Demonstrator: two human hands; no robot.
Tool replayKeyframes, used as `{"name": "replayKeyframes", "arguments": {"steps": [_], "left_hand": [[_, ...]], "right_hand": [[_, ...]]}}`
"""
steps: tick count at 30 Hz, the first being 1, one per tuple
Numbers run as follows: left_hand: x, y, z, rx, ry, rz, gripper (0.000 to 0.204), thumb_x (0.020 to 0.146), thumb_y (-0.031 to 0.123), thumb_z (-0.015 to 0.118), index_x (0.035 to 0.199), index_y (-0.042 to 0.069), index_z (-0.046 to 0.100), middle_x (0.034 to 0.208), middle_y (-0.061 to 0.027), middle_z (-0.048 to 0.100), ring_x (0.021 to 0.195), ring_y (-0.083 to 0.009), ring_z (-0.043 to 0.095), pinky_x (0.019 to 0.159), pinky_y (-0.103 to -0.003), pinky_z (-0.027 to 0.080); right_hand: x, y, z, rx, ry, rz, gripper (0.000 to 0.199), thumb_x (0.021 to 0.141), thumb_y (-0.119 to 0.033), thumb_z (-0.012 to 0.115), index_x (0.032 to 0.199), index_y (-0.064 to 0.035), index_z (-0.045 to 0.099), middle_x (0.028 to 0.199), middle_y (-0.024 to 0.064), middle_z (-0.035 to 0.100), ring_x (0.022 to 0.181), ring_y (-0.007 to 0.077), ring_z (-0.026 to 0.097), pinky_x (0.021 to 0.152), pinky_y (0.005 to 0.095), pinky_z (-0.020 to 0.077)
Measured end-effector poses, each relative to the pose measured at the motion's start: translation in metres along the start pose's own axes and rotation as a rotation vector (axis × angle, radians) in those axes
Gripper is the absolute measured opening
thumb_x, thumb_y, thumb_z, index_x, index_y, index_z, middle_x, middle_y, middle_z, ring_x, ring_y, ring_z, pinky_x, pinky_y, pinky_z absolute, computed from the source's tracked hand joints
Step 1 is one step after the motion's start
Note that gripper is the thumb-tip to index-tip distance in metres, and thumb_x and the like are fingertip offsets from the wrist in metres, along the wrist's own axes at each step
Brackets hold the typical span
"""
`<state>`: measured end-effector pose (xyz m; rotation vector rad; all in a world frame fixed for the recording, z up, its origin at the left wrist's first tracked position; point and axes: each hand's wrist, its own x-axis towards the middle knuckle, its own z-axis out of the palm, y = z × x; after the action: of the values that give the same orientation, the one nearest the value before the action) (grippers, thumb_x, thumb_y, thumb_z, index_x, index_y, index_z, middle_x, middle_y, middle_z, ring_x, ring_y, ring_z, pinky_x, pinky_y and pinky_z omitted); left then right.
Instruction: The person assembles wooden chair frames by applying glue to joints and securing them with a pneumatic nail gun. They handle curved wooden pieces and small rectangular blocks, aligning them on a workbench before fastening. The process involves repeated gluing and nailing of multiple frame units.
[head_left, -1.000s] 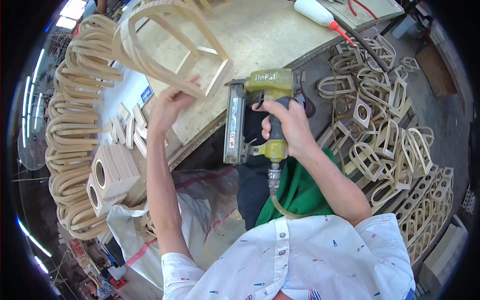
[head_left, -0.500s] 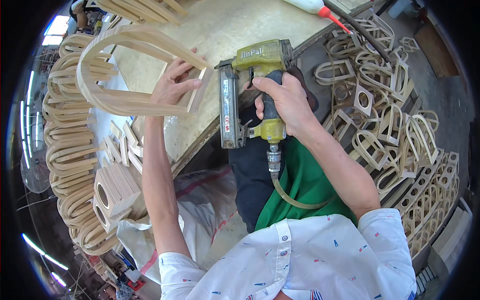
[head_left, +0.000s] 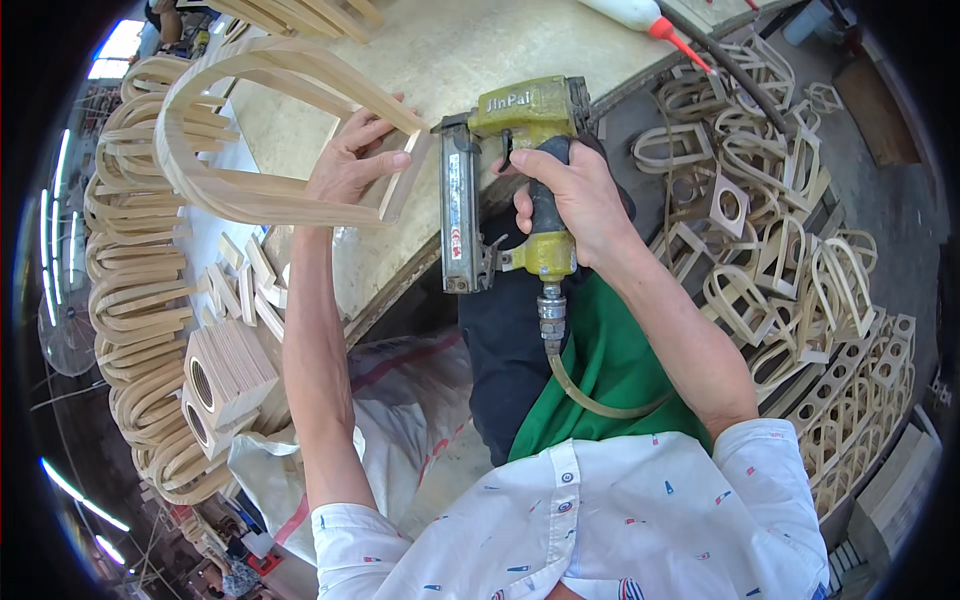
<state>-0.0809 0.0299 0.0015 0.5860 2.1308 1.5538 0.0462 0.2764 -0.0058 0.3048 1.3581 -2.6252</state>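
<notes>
My left hand is closed around the straight end piece of an arch-shaped wooden frame, with the thumb on the near side and fingers behind. The frame is tilted up over the table, its curved end pointing left. My right hand grips the black handle of a yellow-green pneumatic nail gun, the index finger by its trigger. The gun's nose points left, very close to the frame's straight end; whether they touch I cannot tell. An air hose runs from the bottom of the handle.
Stacked arch frames line the left side, beside small wood strips and square blocks with round holes. A white bottle with a red nozzle lies on the worktable. Finished-looking frames are heaped at right.
The frame's curved end has shifted slightly up, and the nail gun has moved slightly right. Both hands keep their grips.
</notes>
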Motion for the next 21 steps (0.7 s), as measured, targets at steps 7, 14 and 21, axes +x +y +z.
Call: {"name": "replayKeyframes", "arguments": {"steps": [7, 14, 21], "left_hand": [[0.003, -0.009, -0.01, 0.199, 0.016, 0.032, 0.051, 0.076, 0.008, 0.074, 0.125, 0.003, 0.061, 0.145, -0.0057, 0.04, 0.131, -0.022, 0.041, 0.11, -0.034, 0.032], [-0.002, -0.006, -0.002, 0.086, 0.004, 0.063, 0.051, 0.075, 0.016, 0.075, 0.124, 0.009, 0.063, 0.14, -0.0038, 0.043, 0.128, -0.021, 0.043, 0.108, -0.033, 0.033], [0.0, -0.001, 0.0, 0.013, -0.022, 0.077, 0.05, 0.077, 0.014, 0.076, 0.124, 0.006, 0.063, 0.137, -0.0049, 0.045, 0.127, -0.0197, 0.043, 0.108, -0.031, 0.033]], "right_hand": [[-0.016, -0.067, 0.017, -0.209, -0.01, -0.21, 0.026, 0.094, -0.015, 0.056, 0.108, 0.0064, 0.057, 0.08, 0.0108, 0.063, 0.05, 0.0105, 0.051, 0.045, 0.0249, 0.0452], [-0.015, -0.116, 0.02, -0.809, -0.208, -0.132, 0.024, 0.082, -0.007, 0.067, 0.104, 0.0041, 0.063, 0.067, 0.0045, 0.06, 0.05, 0.0092, 0.053, 0.047, 0.0254, 0.0436], [-0.006, -0.055, -0.001, -1.816, -0.537, -0.984, 0.053, 0.068, -0.003, 0.064, 0.12, 0.0013, 0.053, 0.105, 0.0127, 0.062, 0.081, 0.0292, 0.066, 0.068, 0.0377, 0.0537]]}}
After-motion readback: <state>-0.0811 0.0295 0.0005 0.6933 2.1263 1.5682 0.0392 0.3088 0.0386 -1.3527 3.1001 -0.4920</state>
